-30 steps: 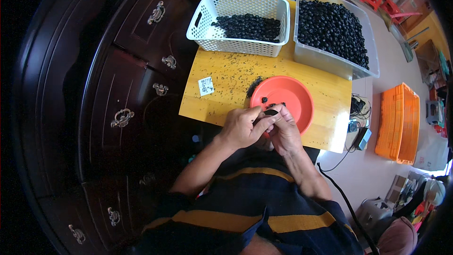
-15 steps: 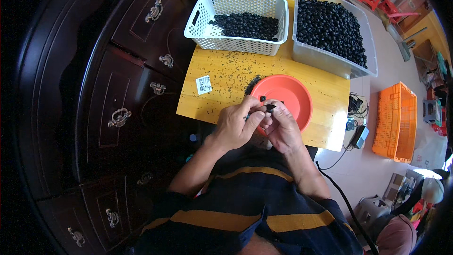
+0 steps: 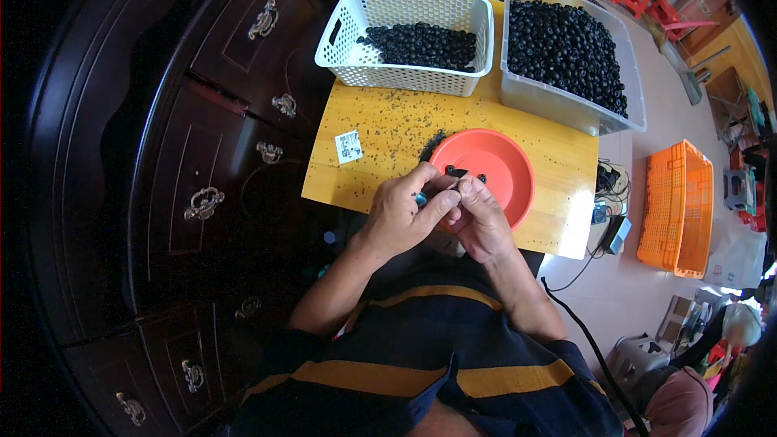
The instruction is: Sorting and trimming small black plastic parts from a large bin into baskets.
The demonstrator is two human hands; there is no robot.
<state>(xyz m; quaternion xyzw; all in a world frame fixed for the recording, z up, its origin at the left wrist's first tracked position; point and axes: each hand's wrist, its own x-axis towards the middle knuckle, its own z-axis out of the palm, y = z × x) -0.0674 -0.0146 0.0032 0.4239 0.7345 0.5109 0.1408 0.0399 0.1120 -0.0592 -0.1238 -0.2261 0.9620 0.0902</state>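
Both of my hands meet over the near side of a red plastic bowl (image 3: 510,163), fingertips close together. My left hand (image 3: 402,209) is closed around a small teal-blue thing (image 3: 421,200), mostly hidden by the fingers. A dark pointed piece (image 3: 458,172) shows just beyond its fingertips; whether it belongs to the teal-blue thing I cannot tell. My right hand (image 3: 486,222) is pinched, thumb against fingers, and what lies between them is hidden. A small black ring-shaped part (image 3: 482,178) shows in the bowl beside the right fingertips.
At the back of the yellow table (image 3: 340,182) stand a white perforated basket (image 3: 356,73) and a clear bin (image 3: 566,113), both holding many black ring-shaped parts. Black crumbs and a white printed card (image 3: 349,146) lie on the table. Dark drawers (image 3: 186,170) line the left; an orange crate (image 3: 654,218) stands right.
My fingertips have shifted slightly, and the dark piece that showed between them is now covered. The teal-blue thing in my left hand shows more. A black part in the bowl is more visible.
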